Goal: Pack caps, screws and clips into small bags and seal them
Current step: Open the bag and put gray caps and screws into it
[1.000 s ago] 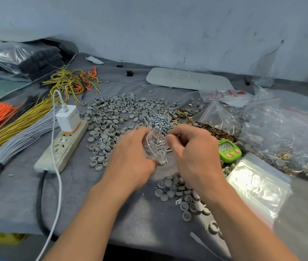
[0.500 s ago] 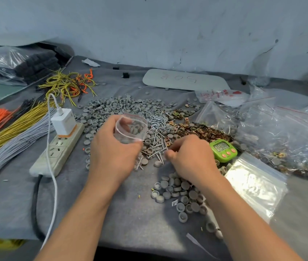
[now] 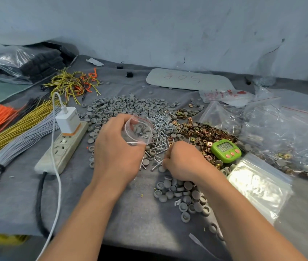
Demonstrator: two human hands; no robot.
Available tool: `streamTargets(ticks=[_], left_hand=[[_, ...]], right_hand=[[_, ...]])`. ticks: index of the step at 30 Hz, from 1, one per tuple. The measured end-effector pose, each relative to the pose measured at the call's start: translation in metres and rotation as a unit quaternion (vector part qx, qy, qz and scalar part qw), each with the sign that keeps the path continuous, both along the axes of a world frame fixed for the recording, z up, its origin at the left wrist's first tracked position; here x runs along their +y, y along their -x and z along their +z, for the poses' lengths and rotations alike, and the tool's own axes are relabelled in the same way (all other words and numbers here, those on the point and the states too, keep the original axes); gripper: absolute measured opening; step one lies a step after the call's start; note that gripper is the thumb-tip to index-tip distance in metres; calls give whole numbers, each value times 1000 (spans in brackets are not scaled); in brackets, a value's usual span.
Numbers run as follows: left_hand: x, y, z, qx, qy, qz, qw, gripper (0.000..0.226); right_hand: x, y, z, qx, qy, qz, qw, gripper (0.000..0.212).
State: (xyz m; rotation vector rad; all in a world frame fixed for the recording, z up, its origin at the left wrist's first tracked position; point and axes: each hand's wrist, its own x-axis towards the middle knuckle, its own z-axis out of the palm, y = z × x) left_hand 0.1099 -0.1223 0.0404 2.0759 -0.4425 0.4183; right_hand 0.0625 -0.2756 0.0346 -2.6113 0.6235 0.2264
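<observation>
Plastic bag (image 3: 139, 132), seemingly limp and slick, is hanging rim-clamped in left grip (image 3: 117, 147); right grip (image 3: 183, 162) is curling over screws (image 3: 161, 127), hold unclear.

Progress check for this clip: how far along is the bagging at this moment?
Done: bags holding mixed parts lie heaped at the right. In hand: the left hand holds a small bag open and unsealed; the right hand is down among loose screws, its grasp hidden. Left: big piles of caps, screws and clips, plus a stack of empty bags.
</observation>
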Motion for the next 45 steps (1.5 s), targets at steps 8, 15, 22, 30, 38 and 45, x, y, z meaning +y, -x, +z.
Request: streamTargets(ticks=[8, 15, 22, 30, 38, 45], left_hand=[[-2, 1, -4, 17, -57, -23, 998, 43], [-11, 6, -9, 24, -107, -78, 991, 53], [-17, 10, -7, 29, -84, -112, 990, 43], [-4, 1, -1, 54, 11, -5, 998, 45], [-2, 0, 1, 1, -4, 22, 1000, 53], [-8, 1, -10, 44, -81, -43, 995, 61]], right_hand=[[-4, 21, 17, -68, 145, -97, 982, 5], [0, 34, 24, -374, -76, -2, 924, 18], [13, 28, 16, -408, -87, 46, 908, 23], [-17, 21, 9, -303, -18, -83, 949, 17], [2, 10, -6, -104, 29, -15, 994, 13], [-3, 18, 5, -256, 16, -85, 963, 16]])
